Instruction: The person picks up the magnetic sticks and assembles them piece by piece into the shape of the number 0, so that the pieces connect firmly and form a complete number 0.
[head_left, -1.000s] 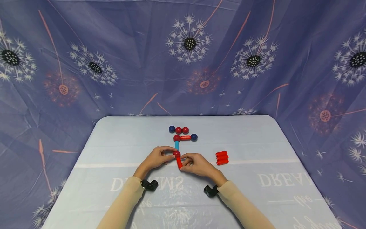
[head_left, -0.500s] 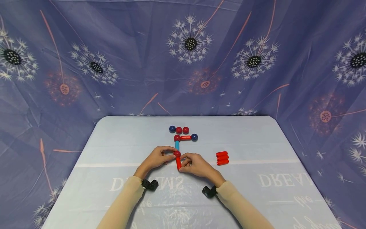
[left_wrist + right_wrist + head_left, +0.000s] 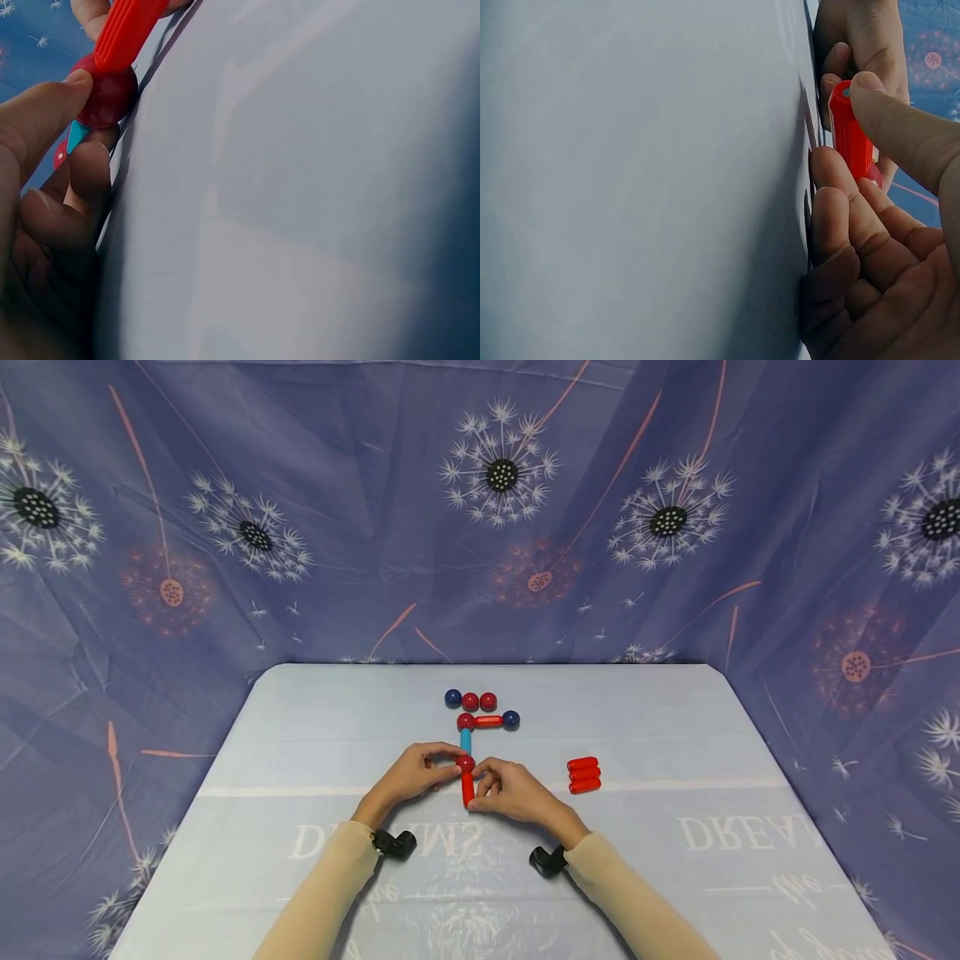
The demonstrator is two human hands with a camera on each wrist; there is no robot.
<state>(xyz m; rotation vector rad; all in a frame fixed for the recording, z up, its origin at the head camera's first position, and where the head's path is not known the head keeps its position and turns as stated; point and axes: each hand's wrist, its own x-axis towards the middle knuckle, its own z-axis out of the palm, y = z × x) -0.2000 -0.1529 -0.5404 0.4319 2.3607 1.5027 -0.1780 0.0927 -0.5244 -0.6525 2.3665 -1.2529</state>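
My left hand point(image 3: 416, 771) pinches a red ball point(image 3: 111, 94) between thumb and fingers. My right hand point(image 3: 517, 789) holds a ribbed red rod point(image 3: 849, 135), its thumb at the near end and fingers along the other side. That rod meets the red ball and points toward me. From the ball's far side a light blue rod point(image 3: 466, 742) runs to a second red ball point(image 3: 466, 722). Another red rod point(image 3: 489, 722) extends right from there to a blue ball point(image 3: 511, 720).
Behind the joined pieces, a loose blue ball point(image 3: 453, 698) and two red balls point(image 3: 479, 702) sit in a row. Three red rods point(image 3: 584, 775) lie side by side to the right. A white cloth with lettering covers the table point(image 3: 315, 718); a patterned purple curtain point(image 3: 375, 527) hangs behind.
The near end of the red rod in my right hand has swung slightly left, so the rod now lies nearly in line with the blue one. My left hand keeps its pinch on the ball.
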